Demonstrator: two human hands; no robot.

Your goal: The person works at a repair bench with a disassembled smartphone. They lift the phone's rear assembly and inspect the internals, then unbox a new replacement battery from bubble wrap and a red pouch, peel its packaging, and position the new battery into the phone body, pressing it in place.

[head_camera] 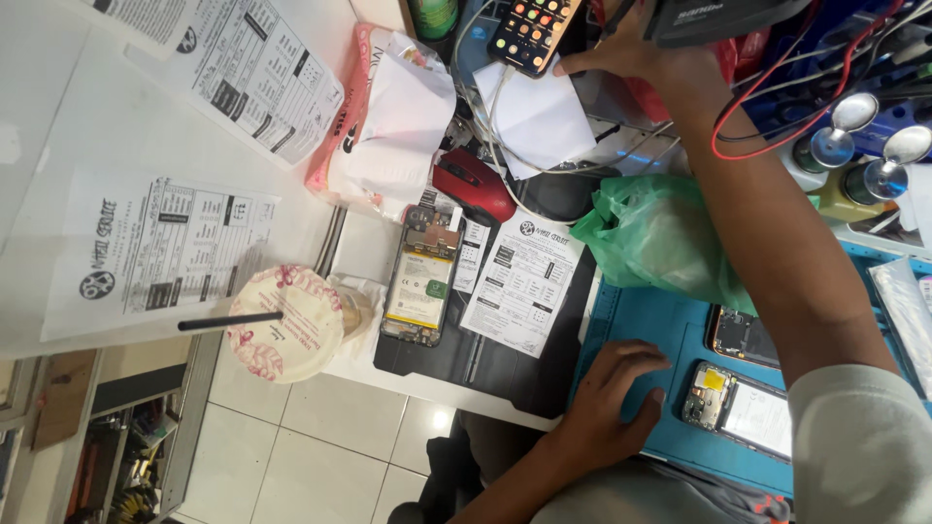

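Left hand [607, 393] flat, open, empty on blue rubber work mat [660, 325]; right hand [646, 53] fingers spread beside lit black smartphone [534, 29], gripping nothing.

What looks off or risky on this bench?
A sealed plastic drink cup with a black straw sits at the counter edge, partly overhanging the floor, beside an opened phone with its battery exposed. A tangle of white cables lies over loose papers.

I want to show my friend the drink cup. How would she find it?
Start at the white counter covered with printed sheets. At its near edge, left of the opened phone on the dark mat, sits the cup. It is the only round thing there: a white lid with pink patterns and a black straw poking out to the left.
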